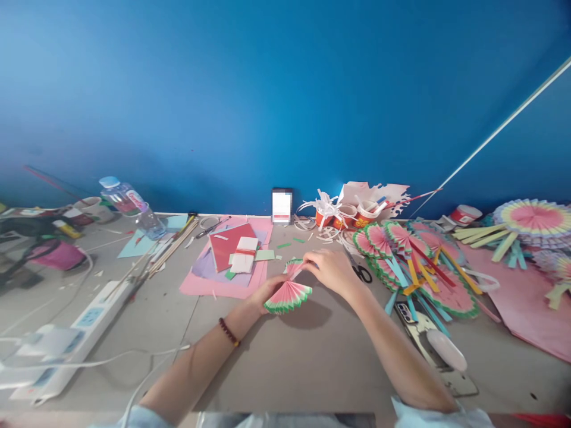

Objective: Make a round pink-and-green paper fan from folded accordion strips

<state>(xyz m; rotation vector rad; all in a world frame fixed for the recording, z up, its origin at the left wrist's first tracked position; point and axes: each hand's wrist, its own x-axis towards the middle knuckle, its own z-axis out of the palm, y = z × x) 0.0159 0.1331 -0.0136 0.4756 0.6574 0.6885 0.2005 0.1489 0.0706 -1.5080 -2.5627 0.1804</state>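
Observation:
A pleated pink paper fan (288, 295) with a white and green rim, like a watermelon slice, is held just above the grey table (307, 356) at the middle. My left hand (264, 292), with a dark bead bracelet on the wrist, grips the fan's left side. My right hand (332, 267) pinches the fan's upper folds from the right. Both hands are closed on the paper.
Stacked pink, purple and red paper sheets (229, 261) lie behind the fan. Several finished fans on coloured sticks (414, 267) pile up at the right, scissors (362, 272) beside them. A water bottle (129, 203), a power strip (80, 333), a phone (282, 205) and cups (345, 214) stand around.

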